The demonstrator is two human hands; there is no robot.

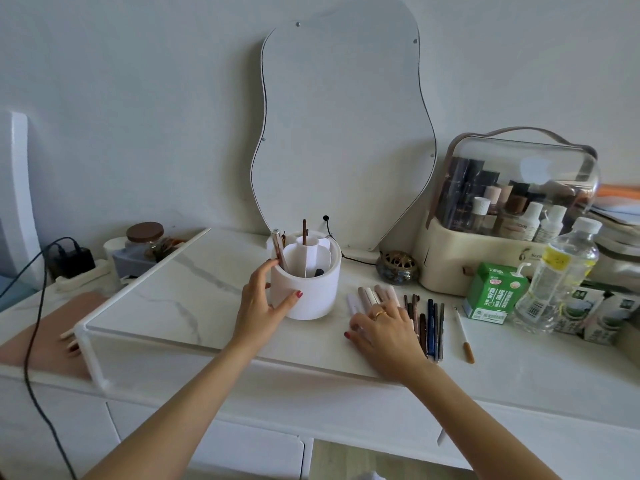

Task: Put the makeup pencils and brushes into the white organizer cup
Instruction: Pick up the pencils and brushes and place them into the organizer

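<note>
The white organizer cup (311,292) stands on the marble top in the middle, with inner dividers and a few pencils and a brush sticking up from it. My left hand (263,299) is wrapped around the cup's left side, thumb on the front wall. To the right lies a row of makeup pencils and brushes (429,323), pale ones at the left and dark ones at the right. My right hand (384,334) lies flat on the pale end of that row, fingers down on the pencils; whether it grips one I cannot see. A thin white brush (464,336) lies apart further right.
A wavy mirror (343,133) leans on the wall behind the cup. At the right stand a clear-lidded cosmetics case (512,209), a green carton (493,292), a water bottle (561,271) and a small brass burner (398,266). A jar (145,240) and charger cable (38,306) sit left.
</note>
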